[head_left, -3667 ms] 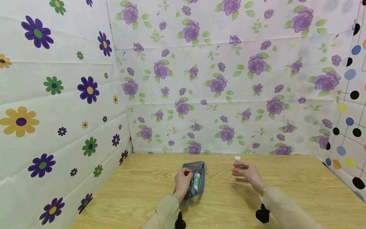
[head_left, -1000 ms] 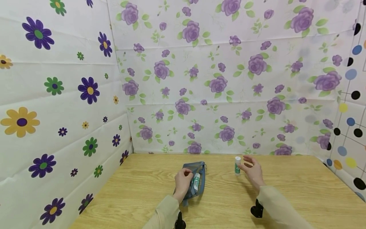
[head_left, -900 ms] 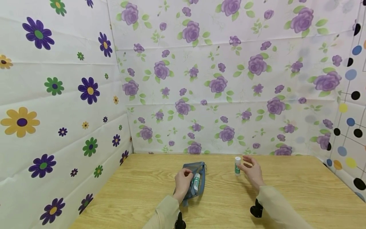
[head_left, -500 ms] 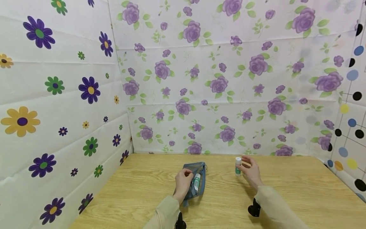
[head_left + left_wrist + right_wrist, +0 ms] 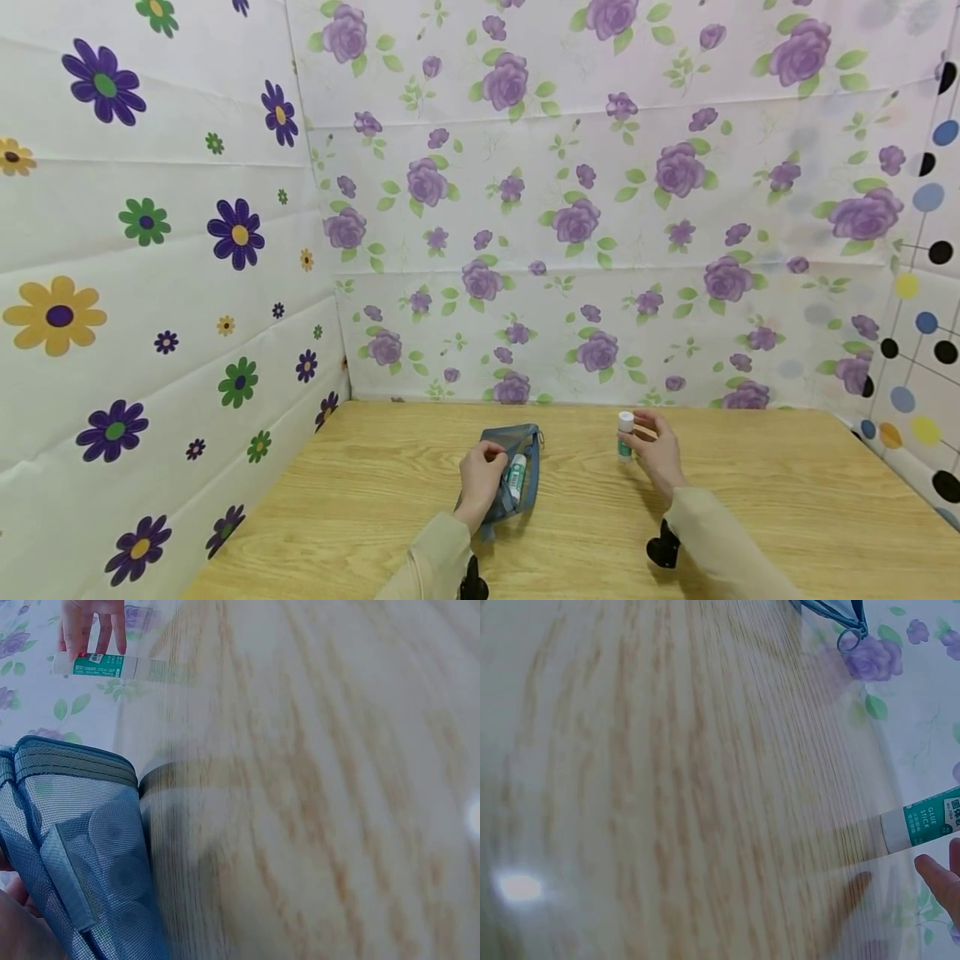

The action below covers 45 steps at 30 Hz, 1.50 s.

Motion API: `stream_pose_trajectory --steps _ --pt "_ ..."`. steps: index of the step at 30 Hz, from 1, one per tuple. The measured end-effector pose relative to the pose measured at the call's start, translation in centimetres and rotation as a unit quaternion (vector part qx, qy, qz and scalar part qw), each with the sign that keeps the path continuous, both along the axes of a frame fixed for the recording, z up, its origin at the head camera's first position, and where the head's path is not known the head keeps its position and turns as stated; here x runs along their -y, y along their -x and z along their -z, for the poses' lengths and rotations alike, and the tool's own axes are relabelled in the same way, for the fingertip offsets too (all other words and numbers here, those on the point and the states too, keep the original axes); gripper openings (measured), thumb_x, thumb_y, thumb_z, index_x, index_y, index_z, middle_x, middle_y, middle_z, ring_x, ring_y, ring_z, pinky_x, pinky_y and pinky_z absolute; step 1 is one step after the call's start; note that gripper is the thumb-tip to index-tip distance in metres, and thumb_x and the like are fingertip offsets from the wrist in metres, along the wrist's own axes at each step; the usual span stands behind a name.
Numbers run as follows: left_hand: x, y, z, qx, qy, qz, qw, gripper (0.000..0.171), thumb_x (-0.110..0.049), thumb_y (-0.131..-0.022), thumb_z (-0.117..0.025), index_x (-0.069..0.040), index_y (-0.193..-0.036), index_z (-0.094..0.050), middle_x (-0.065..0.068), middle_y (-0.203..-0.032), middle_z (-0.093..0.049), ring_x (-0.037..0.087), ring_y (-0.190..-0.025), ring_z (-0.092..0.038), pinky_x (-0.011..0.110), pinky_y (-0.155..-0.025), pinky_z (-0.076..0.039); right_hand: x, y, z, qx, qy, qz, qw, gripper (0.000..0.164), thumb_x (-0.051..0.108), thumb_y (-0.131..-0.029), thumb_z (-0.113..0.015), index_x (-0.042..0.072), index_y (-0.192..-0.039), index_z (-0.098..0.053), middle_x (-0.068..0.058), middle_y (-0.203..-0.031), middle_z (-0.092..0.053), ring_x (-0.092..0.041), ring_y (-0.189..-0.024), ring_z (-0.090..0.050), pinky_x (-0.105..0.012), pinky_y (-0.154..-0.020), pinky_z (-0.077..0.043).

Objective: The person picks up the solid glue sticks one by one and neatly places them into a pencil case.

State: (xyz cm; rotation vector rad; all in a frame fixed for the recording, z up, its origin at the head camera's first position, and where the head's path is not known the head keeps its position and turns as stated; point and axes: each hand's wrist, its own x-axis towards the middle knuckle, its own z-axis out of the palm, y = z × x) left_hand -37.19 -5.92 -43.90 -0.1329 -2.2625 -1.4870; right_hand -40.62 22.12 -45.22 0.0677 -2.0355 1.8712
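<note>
My left hand [image 5: 480, 483] grips the side of a blue mesh zip pouch [image 5: 533, 479] on the table. Inside the pouch a white and green glue stick [image 5: 517, 477] leans. Through the mesh [image 5: 90, 817], the left wrist view shows several round shapes. A second glue stick [image 5: 624, 448] with a white cap stands upright on the table, right of the pouch. Around its upper part, my right hand [image 5: 660, 458] has thumb and fingers spread. In the right wrist view, a fingertip is close beside this glue stick [image 5: 930, 819]; a firm hold does not show.
The wooden table [image 5: 390, 483] reaches back to a wall sheet with purple roses [image 5: 577, 221]. A flower-print sheet [image 5: 172, 275] hangs at the left and a dotted one [image 5: 911, 358] at the right. Each wrist carries a black mount [image 5: 663, 546].
The right hand was at the glue stick's front, then moved to its right side. Over the last second it has come slightly left, closer around the stick. The left hand stays on the pouch.
</note>
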Motion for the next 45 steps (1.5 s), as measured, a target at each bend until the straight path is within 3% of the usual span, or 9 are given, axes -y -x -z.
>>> stream_pose_trajectory --steps 6,12,20,26,31,36,40,43,45 --pt "0.0 0.0 0.1 -0.015 -0.011 0.011 0.9998 0.004 -0.002 -0.079 -0.060 -0.001 -0.080 -0.064 0.000 -0.069 -0.055 0.015 -0.061 -0.050 0.030 -0.055 -0.043 -0.6 1.2 1.9 -0.046 -0.005 0.006 0.999 0.048 0.015 -0.080 -0.069 0.005 -0.122 -0.048 -0.014 -0.115 -0.048 -0.035 -0.102 -0.049 -0.026 -0.072 -0.044" --pt "0.1 -0.4 0.1 -0.061 -0.023 0.029 0.9975 0.005 -0.003 -0.079 -0.058 -0.002 -0.078 -0.063 0.000 -0.068 -0.054 0.014 -0.059 -0.049 0.029 -0.052 -0.042 -0.5 1.1 2.0 -0.072 0.010 -0.007 0.997 0.048 0.013 -0.078 -0.071 0.002 -0.120 -0.049 -0.015 -0.109 -0.049 -0.036 -0.099 -0.051 -0.033 -0.074 -0.045" --pt "-0.1 -0.2 -0.2 -0.003 -0.017 0.013 0.9998 0.005 0.000 -0.079 -0.060 0.000 -0.082 -0.064 0.000 -0.071 -0.055 0.014 -0.063 -0.050 0.029 -0.056 -0.043 0.6 0.4 0.9 -0.032 -0.013 0.022 0.999 0.045 0.006 -0.081 -0.066 0.000 -0.121 -0.046 -0.015 -0.110 -0.049 -0.039 -0.103 -0.048 -0.035 -0.078 -0.044" --pt "0.0 -0.2 -0.2 -0.002 -0.008 0.006 0.9999 0.004 -0.002 -0.079 -0.062 0.000 -0.082 -0.064 -0.001 -0.070 -0.055 0.013 -0.063 -0.050 0.028 -0.056 -0.042 0.8 0.1 0.2 -0.008 -0.018 0.016 1.000 0.044 -0.001 -0.084 -0.060 -0.003 -0.124 -0.042 -0.026 -0.117 -0.044 -0.042 -0.107 -0.045 -0.047 -0.085 -0.039" --pt "0.0 0.0 0.1 -0.004 -0.007 0.006 0.9999 0.005 -0.003 -0.079 -0.062 0.001 -0.081 -0.064 0.000 -0.070 -0.055 0.014 -0.063 -0.050 0.029 -0.057 -0.043 0.7 -0.1 -0.1 0.012 -0.028 0.023 0.999 0.042 0.001 -0.085 -0.060 -0.001 -0.124 -0.043 -0.024 -0.117 -0.046 -0.038 -0.106 -0.047 -0.038 -0.081 -0.042" --pt "-0.1 0.0 0.1 -0.002 -0.006 0.005 1.0000 0.004 -0.002 -0.079 -0.061 0.000 -0.081 -0.064 0.000 -0.070 -0.055 0.013 -0.063 -0.050 0.029 -0.057 -0.043 0.3 0.5 0.8 -0.011 -0.015 0.020 1.000 0.041 0.005 -0.083 -0.064 0.000 -0.120 -0.047 -0.022 -0.111 -0.049 -0.034 -0.099 -0.052 -0.034 -0.073 -0.046" --pt "-0.1 0.0 0.1 0.002 -0.007 0.005 1.0000 0.005 -0.002 -0.078 -0.060 0.000 -0.081 -0.064 -0.001 -0.069 -0.055 0.014 -0.063 -0.050 0.029 -0.057 -0.043 -0.3 1.7 2.3 -0.038 0.002 0.016 0.999 0.041 0.014 -0.080 -0.070 0.006 -0.115 -0.052 -0.013 -0.103 -0.053 -0.020 -0.088 -0.057 -0.029 -0.065 -0.048" --pt "-0.1 0.0 0.0 0.005 -0.009 0.006 0.9999 0.005 -0.002 -0.079 -0.060 0.000 -0.081 -0.064 -0.001 -0.070 -0.055 0.014 -0.063 -0.050 0.029 -0.058 -0.043 0.0 1.2 1.6 -0.028 -0.003 0.023 0.999 0.043 0.016 -0.079 -0.070 0.005 -0.116 -0.051 -0.014 -0.104 -0.053 -0.018 -0.087 -0.057 -0.028 -0.065 -0.048" --pt "-0.1 -0.1 0.0 0.004 -0.010 0.008 0.9999 0.005 -0.002 -0.079 -0.060 0.000 -0.082 -0.064 0.000 -0.070 -0.055 0.014 -0.063 -0.050 0.029 -0.057 -0.043 0.3 0.7 0.8 -0.018 0.001 0.020 1.000 0.042 0.010 -0.081 -0.067 0.002 -0.118 -0.049 -0.019 -0.107 -0.051 -0.024 -0.091 -0.056 -0.033 -0.068 -0.048"
